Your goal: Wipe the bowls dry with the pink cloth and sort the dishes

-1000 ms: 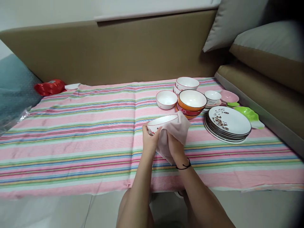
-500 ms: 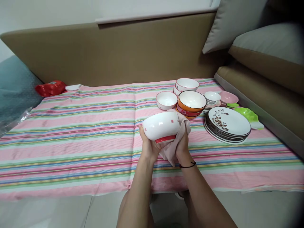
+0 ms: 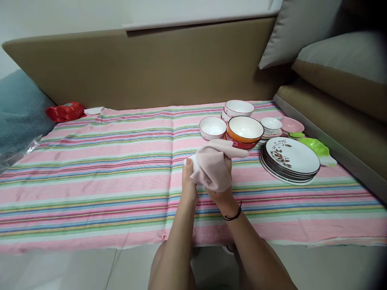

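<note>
Just above the striped cloth, my left hand [image 3: 189,182] grips a white bowl [image 3: 192,162] by its left side, thumb up on the rim. A pale pink cloth [image 3: 214,165] covers most of the bowl, so only a white strip at the left shows. My right hand [image 3: 223,192] is closed on the cloth at the bowl's right side, its fingers partly hidden by the fabric. Right behind my hands stand a white bowl with a thin red rim [image 3: 212,128] and a stack topped by an orange bowl [image 3: 245,129].
Dark-rimmed floral plates [image 3: 292,157] are stacked at the right. Behind them sit small white bowls [image 3: 271,124], a pink bowl [image 3: 292,125] and a green leaf-shaped dish [image 3: 317,150]. More white bowls [image 3: 238,108] stand farther back. A shiny red item [image 3: 65,112] lies far left.
The bowl has turned in my hands, so its red-footed outer side is out of sight. My right hand has brought the cloth up and over it.
</note>
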`<control>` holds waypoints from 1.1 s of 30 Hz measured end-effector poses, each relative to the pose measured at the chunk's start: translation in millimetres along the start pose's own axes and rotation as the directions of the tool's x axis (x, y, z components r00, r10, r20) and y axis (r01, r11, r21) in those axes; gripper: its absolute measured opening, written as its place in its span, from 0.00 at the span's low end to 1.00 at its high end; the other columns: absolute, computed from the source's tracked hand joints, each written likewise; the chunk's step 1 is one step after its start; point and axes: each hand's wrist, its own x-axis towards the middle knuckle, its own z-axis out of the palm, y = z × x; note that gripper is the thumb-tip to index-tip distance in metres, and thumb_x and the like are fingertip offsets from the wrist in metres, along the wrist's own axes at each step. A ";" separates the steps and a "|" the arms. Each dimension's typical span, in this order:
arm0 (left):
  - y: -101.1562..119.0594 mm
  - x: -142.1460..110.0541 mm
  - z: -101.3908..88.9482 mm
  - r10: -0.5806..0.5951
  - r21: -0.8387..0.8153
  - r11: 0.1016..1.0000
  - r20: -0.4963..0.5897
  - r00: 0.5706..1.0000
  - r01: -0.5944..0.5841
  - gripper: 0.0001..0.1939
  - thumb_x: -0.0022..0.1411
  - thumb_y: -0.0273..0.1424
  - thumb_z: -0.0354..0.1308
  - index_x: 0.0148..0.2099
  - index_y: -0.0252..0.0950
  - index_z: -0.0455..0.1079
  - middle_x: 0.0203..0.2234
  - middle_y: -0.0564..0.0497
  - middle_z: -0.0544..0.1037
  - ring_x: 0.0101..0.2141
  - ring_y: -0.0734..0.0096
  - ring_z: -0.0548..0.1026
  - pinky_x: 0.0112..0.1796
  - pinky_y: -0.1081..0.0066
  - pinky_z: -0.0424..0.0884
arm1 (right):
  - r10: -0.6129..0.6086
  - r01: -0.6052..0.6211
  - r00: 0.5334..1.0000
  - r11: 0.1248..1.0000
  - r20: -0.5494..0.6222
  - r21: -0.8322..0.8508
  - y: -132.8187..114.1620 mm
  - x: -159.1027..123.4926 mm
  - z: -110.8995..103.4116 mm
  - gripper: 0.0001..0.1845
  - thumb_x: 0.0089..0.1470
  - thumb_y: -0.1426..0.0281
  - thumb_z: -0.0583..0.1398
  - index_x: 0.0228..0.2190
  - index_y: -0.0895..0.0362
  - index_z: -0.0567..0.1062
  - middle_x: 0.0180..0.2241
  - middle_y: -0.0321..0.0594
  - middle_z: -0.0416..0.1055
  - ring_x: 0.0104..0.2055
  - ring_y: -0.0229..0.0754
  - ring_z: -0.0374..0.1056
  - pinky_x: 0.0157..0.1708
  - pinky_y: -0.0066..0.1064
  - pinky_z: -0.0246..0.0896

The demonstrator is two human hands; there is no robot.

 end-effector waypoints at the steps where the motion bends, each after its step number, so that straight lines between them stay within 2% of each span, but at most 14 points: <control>1: 0.1 0.3 -0.6 0.002 0.026 1.000 -0.001 1.000 -0.002 0.31 0.55 0.58 0.53 0.46 0.35 0.71 0.39 0.47 0.77 0.40 0.64 0.74 0.38 0.70 0.69 | -0.021 0.021 0.999 1.000 -0.026 -0.001 0.9 -0.4 1.6 0.46 0.47 0.57 0.64 0.62 0.58 0.54 0.57 0.54 0.61 0.57 0.52 0.63 0.56 0.45 0.62; 4: 0.8 0.2 -1.7 -0.003 0.110 0.994 -0.021 1.000 0.005 0.31 0.52 0.57 0.57 0.44 0.35 0.69 0.37 0.47 0.75 0.38 0.65 0.73 0.36 0.70 0.69 | 0.016 -0.018 0.996 1.000 -0.083 -0.019 8.6 -3.4 1.4 0.41 0.49 0.56 0.62 0.59 0.60 0.58 0.56 0.55 0.62 0.57 0.51 0.62 0.58 0.45 0.60; 7: 1.6 -0.5 -1.4 0.005 0.189 0.982 -0.018 1.000 -0.002 0.32 0.49 0.58 0.59 0.44 0.35 0.68 0.35 0.48 0.74 0.34 0.68 0.72 0.33 0.70 0.68 | 0.167 -0.168 0.977 0.986 -0.136 0.005 12.9 -3.5 -3.7 0.29 0.50 0.55 0.61 0.50 0.58 0.69 0.51 0.50 0.67 0.57 0.49 0.62 0.61 0.47 0.54; 10: 1.4 -1.0 -1.0 0.020 0.199 0.980 -0.012 1.000 -0.017 0.34 0.48 0.59 0.59 0.44 0.35 0.67 0.36 0.47 0.73 0.33 0.69 0.71 0.31 0.71 0.68 | 0.347 -0.327 0.917 0.936 -0.197 0.128 6.8 2.6 -7.1 0.24 0.51 0.55 0.61 0.44 0.58 0.73 0.47 0.46 0.71 0.53 0.47 0.65 0.60 0.46 0.56; 15: 0.2 -2.4 0.0 -0.051 0.097 0.994 0.016 0.999 0.049 0.37 0.49 0.61 0.56 0.48 0.35 0.69 0.39 0.45 0.75 0.36 0.64 0.73 0.33 0.69 0.71 | 0.525 -0.439 0.815 0.836 -0.246 0.331 -2.0 16.1 -7.7 0.26 0.53 0.51 0.56 0.44 0.58 0.73 0.44 0.43 0.73 0.53 0.45 0.65 0.56 0.44 0.60; 20: 5.3 -6.0 6.0 -0.129 -0.082 0.988 0.056 0.990 0.133 0.35 0.54 0.61 0.50 0.53 0.41 0.70 0.43 0.47 0.78 0.43 0.58 0.75 0.39 0.65 0.74 | 0.598 -0.430 0.787 0.708 -0.152 0.560 3.6 21.6 -5.7 0.26 0.54 0.52 0.54 0.49 0.53 0.71 0.47 0.39 0.72 0.52 0.42 0.67 0.57 0.41 0.59; 23: 11.9 -8.3 8.6 -0.190 -0.208 0.956 0.109 0.976 0.210 0.37 0.57 0.61 0.44 0.56 0.42 0.68 0.44 0.46 0.78 0.45 0.56 0.76 0.39 0.62 0.75 | 0.587 -0.441 0.805 0.687 -0.084 0.578 2.5 21.4 -3.1 0.27 0.56 0.52 0.52 0.51 0.53 0.70 0.49 0.40 0.71 0.52 0.42 0.67 0.55 0.41 0.61; 25: 15.3 -8.7 8.6 -0.229 -0.264 0.930 0.133 0.964 0.258 0.39 0.58 0.62 0.40 0.57 0.41 0.68 0.44 0.45 0.79 0.44 0.54 0.76 0.39 0.61 0.75 | 0.515 -0.413 0.855 0.748 -0.063 0.520 -0.1 19.5 -1.9 0.26 0.57 0.53 0.51 0.52 0.53 0.69 0.51 0.41 0.70 0.54 0.41 0.66 0.57 0.41 0.59; 27: 16.7 -7.7 8.0 -0.251 -0.296 0.913 0.136 0.958 0.281 0.40 0.59 0.62 0.38 0.57 0.39 0.68 0.43 0.44 0.79 0.44 0.54 0.77 0.39 0.61 0.75 | 0.400 -0.352 0.914 0.864 -0.065 0.362 -1.4 15.4 -1.9 0.26 0.60 0.54 0.50 0.54 0.53 0.67 0.53 0.42 0.68 0.56 0.41 0.64 0.60 0.42 0.56; 29: 16.2 -5.7 8.0 -0.235 -0.320 0.912 0.105 0.966 0.256 0.38 0.59 0.61 0.40 0.56 0.40 0.69 0.44 0.45 0.79 0.44 0.56 0.77 0.40 0.63 0.75 | 0.282 -0.269 0.958 0.948 -0.058 0.168 0.3 8.9 -3.4 0.25 0.60 0.55 0.50 0.54 0.53 0.67 0.53 0.44 0.68 0.58 0.43 0.63 0.61 0.46 0.54; 33: 12.3 -1.0 10.1 -0.127 -0.329 0.937 -0.016 0.992 0.115 0.32 0.61 0.57 0.45 0.49 0.38 0.73 0.41 0.48 0.80 0.43 0.61 0.77 0.43 0.68 0.72 | 0.128 -0.128 0.992 0.991 0.003 -0.024 7.2 -4.6 -6.8 0.24 0.53 0.57 0.59 0.49 0.53 0.71 0.50 0.45 0.70 0.58 0.50 0.63 0.61 0.50 0.54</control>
